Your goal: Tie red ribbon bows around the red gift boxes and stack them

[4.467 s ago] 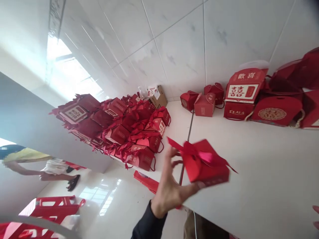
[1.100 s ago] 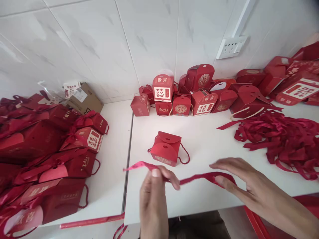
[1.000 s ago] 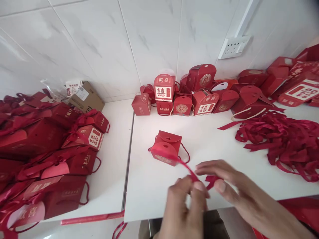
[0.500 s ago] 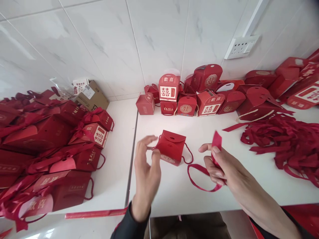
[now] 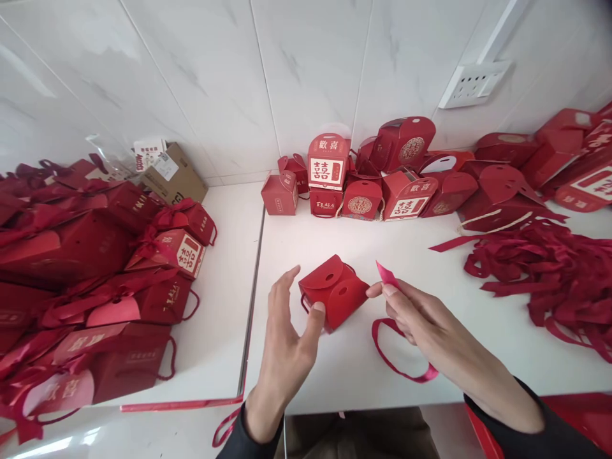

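Observation:
A small red box (image 5: 337, 290) stands on the white table, turned at an angle, its two rounded flaps with oval holes folded over the top. My left hand (image 5: 291, 338) is at the box's left side, fingers apart, the thumb against its front flap. At the box's right corner is my right hand (image 5: 411, 309), with a red ribbon (image 5: 386, 274) pinched between thumb and fingers. One ribbon end sticks up above the fingertips, and the rest loops down onto the table below that hand.
Finished-looking red boxes with bows (image 5: 143, 357) crowd the left. More red boxes (image 5: 362, 197) line the tiled wall. A heap of red ribbons (image 5: 545, 274) lies at the right. Behind the left pile is a cardboard box (image 5: 179, 178). A wall socket (image 5: 473, 84) is at the upper right.
The small box has turned, and its flaps have come down over the top. My right hand has moved left to the box with the ribbon. My left thumb has moved onto the flap.

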Tool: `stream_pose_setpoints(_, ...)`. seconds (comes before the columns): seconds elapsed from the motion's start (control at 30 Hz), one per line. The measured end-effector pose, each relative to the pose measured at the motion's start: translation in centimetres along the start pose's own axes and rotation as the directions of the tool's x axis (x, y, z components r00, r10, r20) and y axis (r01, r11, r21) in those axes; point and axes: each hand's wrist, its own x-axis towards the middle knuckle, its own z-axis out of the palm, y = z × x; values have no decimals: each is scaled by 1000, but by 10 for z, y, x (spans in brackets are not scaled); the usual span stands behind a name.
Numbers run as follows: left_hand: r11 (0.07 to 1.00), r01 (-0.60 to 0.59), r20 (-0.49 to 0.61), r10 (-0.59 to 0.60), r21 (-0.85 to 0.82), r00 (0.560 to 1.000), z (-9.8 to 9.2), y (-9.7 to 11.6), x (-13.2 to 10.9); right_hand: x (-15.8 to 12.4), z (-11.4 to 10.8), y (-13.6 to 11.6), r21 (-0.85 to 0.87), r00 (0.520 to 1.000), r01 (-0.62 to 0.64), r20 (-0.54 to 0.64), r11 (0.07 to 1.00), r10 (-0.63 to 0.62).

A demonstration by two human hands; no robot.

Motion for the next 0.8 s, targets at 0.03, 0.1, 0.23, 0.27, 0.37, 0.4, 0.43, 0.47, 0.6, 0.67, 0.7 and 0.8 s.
stream_pose_setpoints(0.03,1000,-3,20,2,23,1000,2,-1,0,-1,-1,-1,-13,1000,10,3,1000,-10)
stream_pose_setpoints(0.1,996,-1,10,0,90,1000,4,1,-2,-3,-4,-3,-43,999,20,43,999,-18)
stream_pose_setpoints(0.23,968,-110,-30,119,224,992,6,10,-10,-5,-9,-3,-96,982,7,190,995,11)
stream_pose_setpoints(0.27,958,-159,-18,168,239,986,6,13,-11,-5,-9,-3,-86,974,0,225,996,19)
stream_pose_setpoints(0.37,931,-262,77,250,253,965,8,18,-8,-3,-9,-4,-25,952,-32,305,999,39)
stream_pose_setpoints(0.4,928,-274,112,254,251,961,8,18,-6,-3,-8,-6,-5,944,-45,328,999,44)
stream_pose_setpoints(0.43,928,-278,133,251,248,959,9,19,-4,-2,-7,-7,13,936,-57,349,998,49)
stream_pose_setpoints(0.47,930,-275,140,247,245,959,9,19,-3,-1,-5,-9,29,929,-64,367,998,49)
stream_pose_setpoints(0.6,941,-258,140,231,219,963,11,19,0,1,-2,-18,52,916,-79,397,996,52)
stream_pose_setpoints(0.67,948,-250,152,222,196,963,11,19,0,2,-1,-21,40,917,-80,395,996,58)
stream_pose_setpoints(0.7,952,-245,156,218,183,963,12,20,0,2,-1,-22,32,919,-76,391,997,57)
stream_pose_setpoints(0.8,969,-210,149,190,132,970,14,20,2,4,0,-24,16,924,-45,379,999,36)
